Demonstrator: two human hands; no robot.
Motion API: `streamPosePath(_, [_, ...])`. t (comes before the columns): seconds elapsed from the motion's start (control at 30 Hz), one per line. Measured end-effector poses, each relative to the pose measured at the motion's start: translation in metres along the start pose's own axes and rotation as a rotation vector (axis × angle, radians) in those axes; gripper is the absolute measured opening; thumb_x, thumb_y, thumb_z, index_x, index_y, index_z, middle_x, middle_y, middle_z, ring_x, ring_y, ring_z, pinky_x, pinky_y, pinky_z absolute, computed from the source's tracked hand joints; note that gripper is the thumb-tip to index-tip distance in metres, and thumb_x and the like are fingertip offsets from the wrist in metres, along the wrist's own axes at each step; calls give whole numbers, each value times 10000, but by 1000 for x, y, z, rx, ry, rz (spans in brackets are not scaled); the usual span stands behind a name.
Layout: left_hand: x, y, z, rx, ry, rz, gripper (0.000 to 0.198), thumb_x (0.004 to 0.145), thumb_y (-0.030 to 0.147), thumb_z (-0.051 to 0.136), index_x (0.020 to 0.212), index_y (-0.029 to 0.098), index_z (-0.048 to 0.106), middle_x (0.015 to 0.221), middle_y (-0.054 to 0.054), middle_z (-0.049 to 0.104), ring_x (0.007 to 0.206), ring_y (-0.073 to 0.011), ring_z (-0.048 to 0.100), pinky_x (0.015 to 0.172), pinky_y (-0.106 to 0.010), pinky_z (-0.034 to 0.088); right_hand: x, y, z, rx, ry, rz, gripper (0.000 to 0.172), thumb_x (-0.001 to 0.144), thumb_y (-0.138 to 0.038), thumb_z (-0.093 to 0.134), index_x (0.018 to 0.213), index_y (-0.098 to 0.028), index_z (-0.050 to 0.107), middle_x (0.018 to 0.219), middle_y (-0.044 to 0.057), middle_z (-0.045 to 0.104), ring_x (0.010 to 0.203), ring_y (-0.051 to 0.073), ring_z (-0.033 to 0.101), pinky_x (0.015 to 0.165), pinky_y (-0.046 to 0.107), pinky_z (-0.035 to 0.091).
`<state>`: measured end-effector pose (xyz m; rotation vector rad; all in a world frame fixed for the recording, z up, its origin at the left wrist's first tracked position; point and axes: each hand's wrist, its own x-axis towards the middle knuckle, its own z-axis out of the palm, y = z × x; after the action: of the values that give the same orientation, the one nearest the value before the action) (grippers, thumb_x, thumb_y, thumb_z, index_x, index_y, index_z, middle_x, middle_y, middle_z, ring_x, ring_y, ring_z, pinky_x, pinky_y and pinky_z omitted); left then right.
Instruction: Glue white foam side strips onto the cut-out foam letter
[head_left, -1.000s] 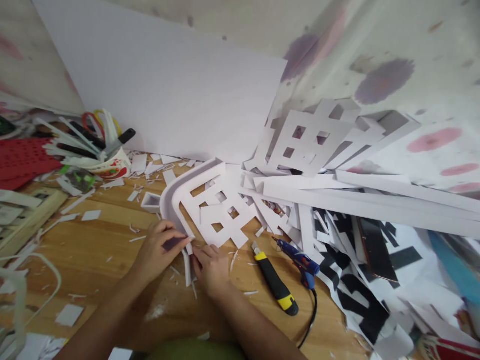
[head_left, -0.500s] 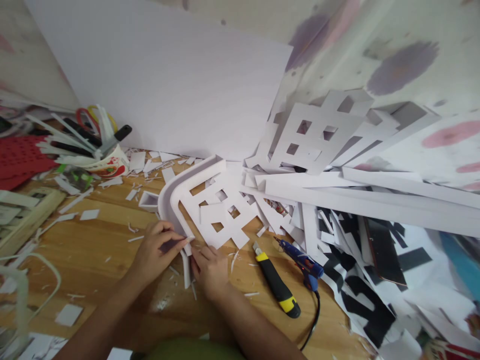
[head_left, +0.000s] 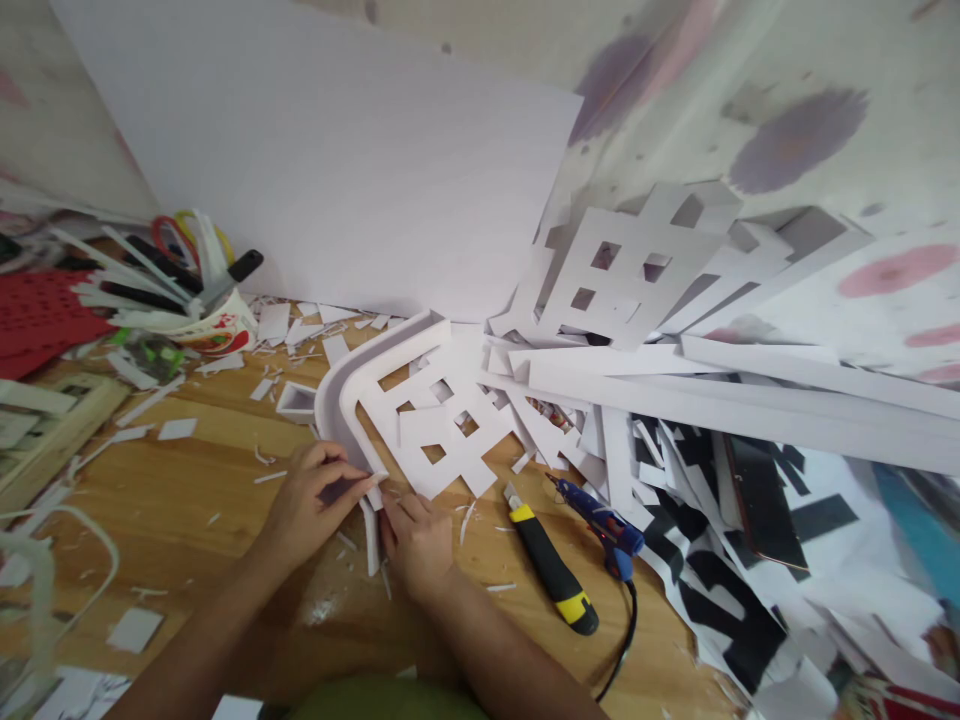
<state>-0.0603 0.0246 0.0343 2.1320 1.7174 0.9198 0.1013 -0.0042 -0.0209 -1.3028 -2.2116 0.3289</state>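
A bent white channel (head_left: 334, 395), apparently foam board or card, lies on the wooden table with its near end between my hands. My left hand (head_left: 311, 505) is closed, thumb and forefinger pinching a small white piece (head_left: 377, 490) at the channel's wall. On the other side my right hand (head_left: 420, 540) has its fingers curled against the same wall; its fingertips are partly hidden. Just beyond lies a flat white cut-out panel (head_left: 427, 425) with square holes. To the right rest a yellow-and-black utility knife (head_left: 551, 570) and a blue glue gun (head_left: 604, 525).
A large white sheet (head_left: 337, 160) leans at the back. Tools and scissors fill a paper cup (head_left: 225, 330) at left. Long white strips (head_left: 712, 395) and a dark phone (head_left: 765, 505) lie on the right. White scraps litter the table. The glue gun's cord (head_left: 626, 640) runs toward me.
Both hands keep the same hold on the pieces. The view has shifted very slightly; nothing else has visibly moved.
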Motion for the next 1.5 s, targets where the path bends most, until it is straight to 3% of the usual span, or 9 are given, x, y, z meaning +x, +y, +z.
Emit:
streamPosePath(0.33, [0, 0, 0, -11, 7, 1, 238, 764, 420, 566, 660, 227, 660, 783, -23, 524, 792, -171, 515, 743, -316, 436, 1, -1, -3, -5, 49, -9, 241, 853, -175, 432, 975, -149, 639, 683, 40, 618, 647, 149, 567, 593, 247, 443])
streamPosePath(0.83, [0, -2, 1, -18, -20, -12, 238, 770, 421, 555, 679, 229, 663, 796, -25, 532, 815, -172, 517, 763, -316, 438, 1, 1, 3, -1, -36, 35, 208, 849, -168, 449, 922, -192, 643, 743, 33, 638, 686, 149, 579, 609, 252, 447])
streamPosePath(1.07, [0, -1, -2, -25, -44, -31, 254, 765, 440, 553, 675, 230, 663, 801, -28, 539, 825, -178, 521, 770, -326, 438, 3, -1, -13, 84, -51, 145, 280, 807, -180, 497, 1074, -182, 580, 821, 45, 630, 745, 161, 587, 641, 249, 459])
streamPosePath(1.27, [1, 1, -3, -15, -59, -54, 258, 767, 442, 554, 674, 227, 664, 806, -29, 533, 823, -175, 522, 765, -318, 441, 5, 0, -19, 113, -98, 141, 164, 818, -157, 483, 901, -197, 619, 793, 34, 619, 738, 156, 589, 653, 245, 461])
streamPosePath(1.5, [0, -1, -1, -14, -57, -16, 234, 772, 417, 562, 688, 223, 660, 807, -25, 520, 829, -172, 511, 776, -317, 423, 6, 2, -11, 67, -103, 130, 160, 832, -176, 506, 939, -209, 621, 800, 33, 622, 736, 155, 591, 639, 247, 453])
